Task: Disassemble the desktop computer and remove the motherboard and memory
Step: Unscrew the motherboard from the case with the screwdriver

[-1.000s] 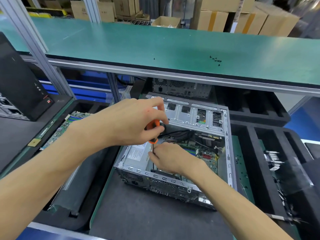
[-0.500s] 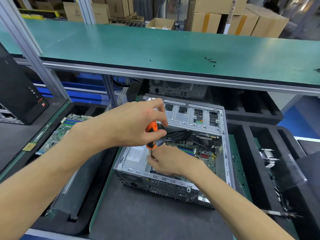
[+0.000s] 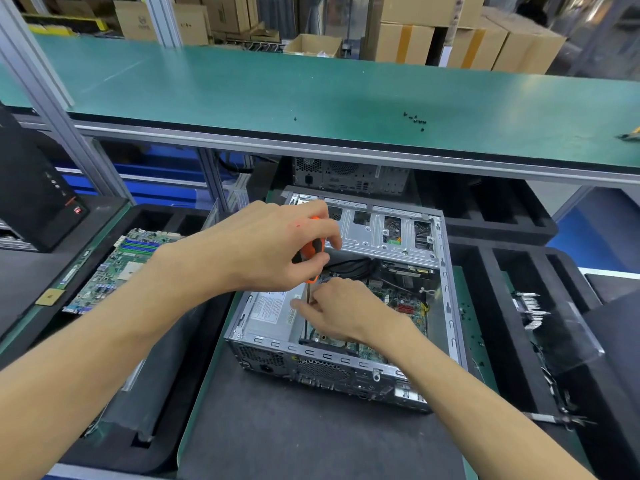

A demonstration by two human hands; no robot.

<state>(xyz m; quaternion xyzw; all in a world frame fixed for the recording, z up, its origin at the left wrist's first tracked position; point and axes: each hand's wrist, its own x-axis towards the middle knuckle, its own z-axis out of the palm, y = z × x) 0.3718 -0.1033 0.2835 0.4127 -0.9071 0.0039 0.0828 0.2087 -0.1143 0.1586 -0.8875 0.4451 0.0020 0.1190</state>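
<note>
Steel computer case [image 3: 446, 271] is lying open at centre, motherboard [image 3: 408, 306] inside. Left hand [image 3: 273, 247] is gripping an orange screwdriver [image 3: 311, 251] upright; right hand [image 3: 343, 313] is pinching its shaft. Another board [image 3: 114, 268] is lying at nine o'clock.

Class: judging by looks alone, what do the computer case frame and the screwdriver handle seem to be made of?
Computer case frame: likely bare sheet steel, a dull silver finish with stamped slots and folded edges. Screwdriver handle: probably moulded plastic or rubber, matt orange with black sections; the left hand covers most of it.
</note>
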